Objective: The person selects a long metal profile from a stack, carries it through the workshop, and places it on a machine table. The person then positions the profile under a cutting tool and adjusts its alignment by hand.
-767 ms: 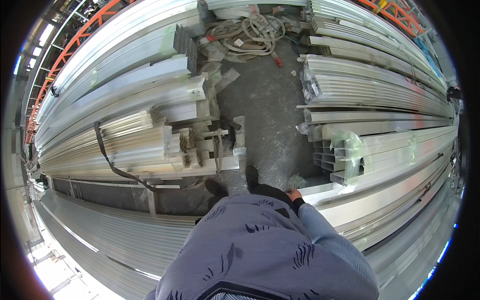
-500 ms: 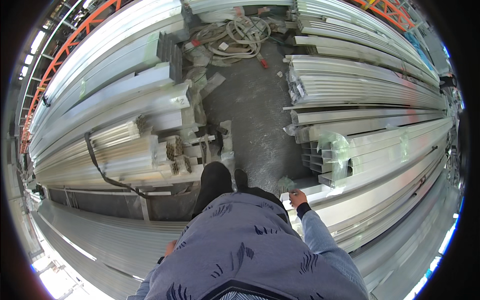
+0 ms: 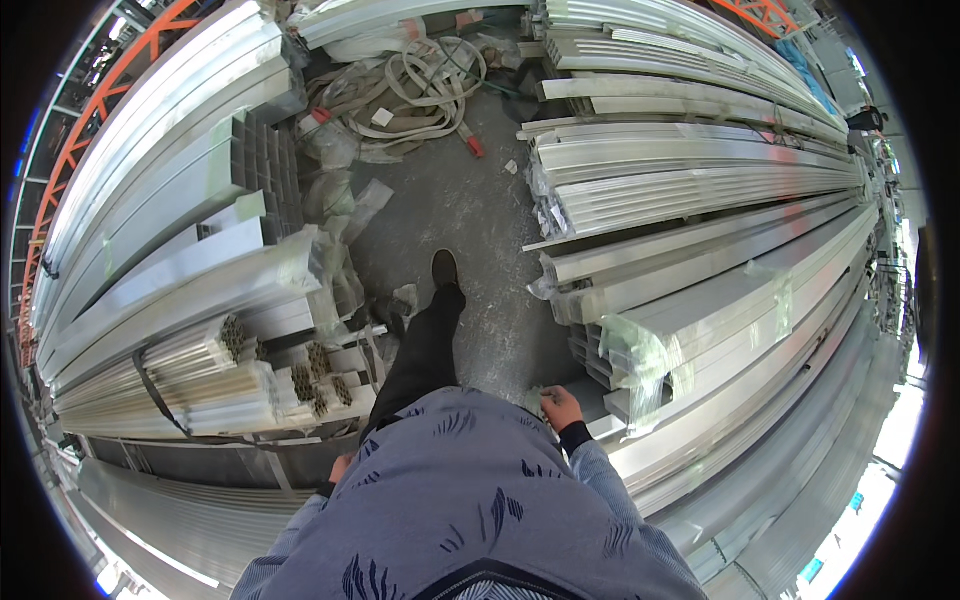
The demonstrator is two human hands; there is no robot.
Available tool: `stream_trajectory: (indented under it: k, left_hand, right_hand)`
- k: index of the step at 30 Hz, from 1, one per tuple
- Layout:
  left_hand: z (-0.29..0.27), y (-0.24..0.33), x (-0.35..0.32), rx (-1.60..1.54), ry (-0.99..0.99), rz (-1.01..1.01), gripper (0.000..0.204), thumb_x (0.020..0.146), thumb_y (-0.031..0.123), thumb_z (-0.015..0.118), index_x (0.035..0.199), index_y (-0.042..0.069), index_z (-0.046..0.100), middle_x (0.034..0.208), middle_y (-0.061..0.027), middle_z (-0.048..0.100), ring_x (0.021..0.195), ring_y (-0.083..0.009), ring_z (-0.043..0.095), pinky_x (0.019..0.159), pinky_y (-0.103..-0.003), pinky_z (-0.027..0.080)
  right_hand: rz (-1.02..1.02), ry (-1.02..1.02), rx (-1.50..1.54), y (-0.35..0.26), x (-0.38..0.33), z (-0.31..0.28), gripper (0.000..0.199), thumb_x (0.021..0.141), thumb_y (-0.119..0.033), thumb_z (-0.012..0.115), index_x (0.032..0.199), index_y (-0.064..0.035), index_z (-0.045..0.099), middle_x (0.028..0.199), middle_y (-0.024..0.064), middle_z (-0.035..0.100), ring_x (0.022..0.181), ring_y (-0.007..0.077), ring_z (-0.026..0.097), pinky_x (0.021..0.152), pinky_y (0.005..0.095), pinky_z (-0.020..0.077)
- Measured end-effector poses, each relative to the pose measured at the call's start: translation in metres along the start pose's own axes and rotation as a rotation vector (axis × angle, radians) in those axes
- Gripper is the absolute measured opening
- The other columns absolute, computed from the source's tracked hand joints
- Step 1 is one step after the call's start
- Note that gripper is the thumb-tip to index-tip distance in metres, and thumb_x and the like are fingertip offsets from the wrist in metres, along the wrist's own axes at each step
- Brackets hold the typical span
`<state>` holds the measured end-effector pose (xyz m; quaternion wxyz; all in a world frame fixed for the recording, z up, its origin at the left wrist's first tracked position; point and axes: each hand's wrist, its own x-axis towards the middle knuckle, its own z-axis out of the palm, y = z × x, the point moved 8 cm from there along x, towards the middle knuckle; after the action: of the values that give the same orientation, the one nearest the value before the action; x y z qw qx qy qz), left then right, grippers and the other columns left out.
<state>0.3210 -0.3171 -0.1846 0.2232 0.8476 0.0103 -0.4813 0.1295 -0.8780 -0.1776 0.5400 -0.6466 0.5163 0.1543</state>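
Observation:
My right hand hangs at my right side, its fingers curled in. Whether anything sits inside them is hidden. A scrap of pale green plastic film shows just beyond its fingertips; I cannot tell if they touch. Beside that hand lie long silvery metal profiles. My left hand shows only as a small patch next to the grey patterned apron, which covers its fingers. One leg in black trousers is stretched forward, its dark shoe on the grey floor.
Stacked metal profiles line the aisle at left and right, some ends wrapped in film. Bundled tubes lie at near left under a dark strap. A heap of pale lifting slings covers the aisle's far end. Orange steel framework rises at left.
I have moved forward, and the stacks and slings have slid left and downward in view. One foot now reaches farther ahead. My right hand has drawn closer to the apron.

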Motion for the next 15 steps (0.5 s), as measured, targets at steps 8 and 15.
stream_trajectory:
  k: [8, 15]
  left_hand:
    - [-0.086, 0.153, 0.105, -0.06, -0.058, 0.043, 0.032, 0.092, 0.022, 0.067, 0.112, -0.001, 0.072, 0.104, -0.0181, 0.076, 0.091, -0.0298, 0.074, 0.078, -0.041, 0.056]
    - [-0.163, 0.287, 0.188, -0.524, -0.155, -0.225, 0.021, 0.094, 0.014, 0.067, 0.108, -0.001, 0.071, 0.097, -0.008, 0.072, 0.08, -0.0185, 0.07, 0.072, -0.032, 0.058]
  right_hand:
    - [-0.14, 0.09, -0.16, -0.159, 0.06, -0.024, 0.027, 0.086, -0.024, 0.07, 0.108, -0.0087, 0.073, 0.084, 0.0119, 0.075, 0.077, 0.0252, 0.074, 0.076, 0.0381, 0.0573]
    - [-0.087, 0.19, -0.264, -0.255, 0.097, -0.053, 0.021, 0.084, -0.02, 0.068, 0.103, -0.0114, 0.072, 0.081, 0.0112, 0.073, 0.077, 0.0292, 0.073, 0.073, 0.0402, 0.0571]
